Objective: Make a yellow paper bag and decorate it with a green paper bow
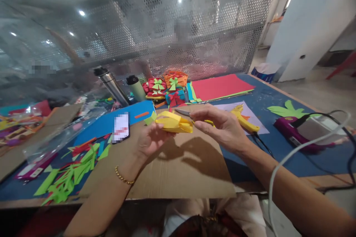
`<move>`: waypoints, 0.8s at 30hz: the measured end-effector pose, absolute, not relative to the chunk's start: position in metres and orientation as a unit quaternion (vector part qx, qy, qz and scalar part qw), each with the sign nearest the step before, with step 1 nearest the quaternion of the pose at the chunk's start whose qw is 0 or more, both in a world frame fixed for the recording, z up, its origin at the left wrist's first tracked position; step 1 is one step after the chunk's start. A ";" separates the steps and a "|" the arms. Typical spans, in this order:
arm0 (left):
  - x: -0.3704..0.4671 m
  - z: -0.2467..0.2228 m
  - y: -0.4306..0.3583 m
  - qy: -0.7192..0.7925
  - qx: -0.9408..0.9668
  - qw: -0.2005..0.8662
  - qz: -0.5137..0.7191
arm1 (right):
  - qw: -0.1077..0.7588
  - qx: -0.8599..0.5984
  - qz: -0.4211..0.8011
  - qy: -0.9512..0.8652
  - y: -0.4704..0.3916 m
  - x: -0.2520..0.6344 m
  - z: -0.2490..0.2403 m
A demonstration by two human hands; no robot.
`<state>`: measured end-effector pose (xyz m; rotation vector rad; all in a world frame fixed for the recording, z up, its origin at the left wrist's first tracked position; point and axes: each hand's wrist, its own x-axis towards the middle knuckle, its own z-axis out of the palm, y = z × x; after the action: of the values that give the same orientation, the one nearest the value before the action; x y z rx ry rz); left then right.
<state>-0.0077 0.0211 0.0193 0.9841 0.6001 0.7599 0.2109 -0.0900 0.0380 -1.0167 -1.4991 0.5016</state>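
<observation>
My left hand [152,139] pinches a small folded yellow paper box [174,123] above a brown cardboard sheet [167,177]. My right hand [219,124] is at the box's right end, thumb and fingers apart, the thumb tip close to the paper; whether they touch, I cannot tell. Behind the right fingers a grey pointed blade [182,112] shows, with a bit of yellow handle in the gap above the thumb. It seems to lie beyond the hand, partly hidden. A light green paper piece [150,119] sits just behind my left fingers.
Finished paper boxes with bows [175,85] stand at the back beside stacked coloured sheets [222,87]. To the right are a yellow glue gun [244,120] and a purple power strip with cables [299,133]. Leftward lie a phone [121,127], green paper strips [72,176] and two bottles [111,85].
</observation>
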 end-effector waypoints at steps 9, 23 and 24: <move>-0.006 0.025 0.013 0.265 0.476 0.784 0.297 | 0.553 -0.379 0.337 -0.661 -0.090 0.203 0.035; -0.004 0.024 0.009 0.261 0.462 0.799 0.282 | 0.547 -0.380 0.489 -0.563 -0.089 0.198 0.030; -0.004 0.024 0.009 0.271 0.458 0.797 0.285 | 0.548 -0.383 0.479 -0.568 -0.089 0.198 0.030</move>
<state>-0.0043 0.0087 0.0244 0.9838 0.5818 0.6129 0.1982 -0.0895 0.0299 -0.9083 -1.3457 1.1358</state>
